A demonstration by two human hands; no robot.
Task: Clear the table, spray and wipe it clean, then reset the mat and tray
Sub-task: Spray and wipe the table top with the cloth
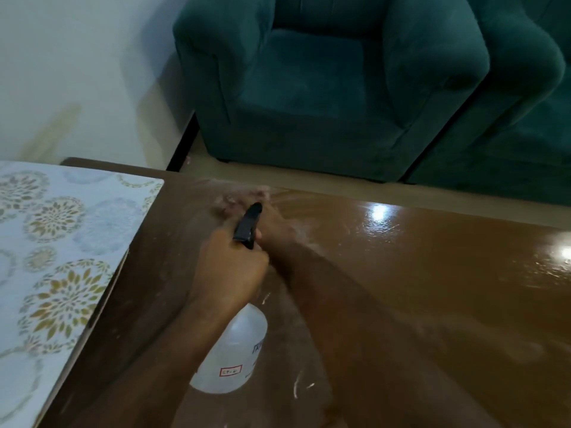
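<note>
We observe the left hand (230, 267) clamped on the neck of a clear spray bottle (236, 350), fingers curled tight round it just below the black spray head (248, 223). The nozzle points toward the far edge of the table (432, 273). The bottle body hangs below the hand, tilted toward the near side, and carries a small red-bordered label. We cannot tell whether the bottle touches the tabletop. The right hand (276, 225) lies on the far side of the spray head, its forearm crossing in from the near right. It is blurred, so we cannot tell how its fingers sit or whether they grip anything. A pinkish smear (244, 197) shows just beyond both hands near the far table edge; it is too blurred to identify. The tabletop is glossy brown, with pale hazy marks around the hands and short white streaks (296, 389) beside the bottle. Two bright light reflections (378, 213) sit on its right half. A floral-patterned mat (61, 242) covers the left part of the table, well apart from the hands, with its right edge showing a thin brown side. Beyond the table, a teal armchair (324, 88) stands on the floor, a matching teal seat (525, 118) just beside it on the right and a white wall (77, 72) on the left.
</note>
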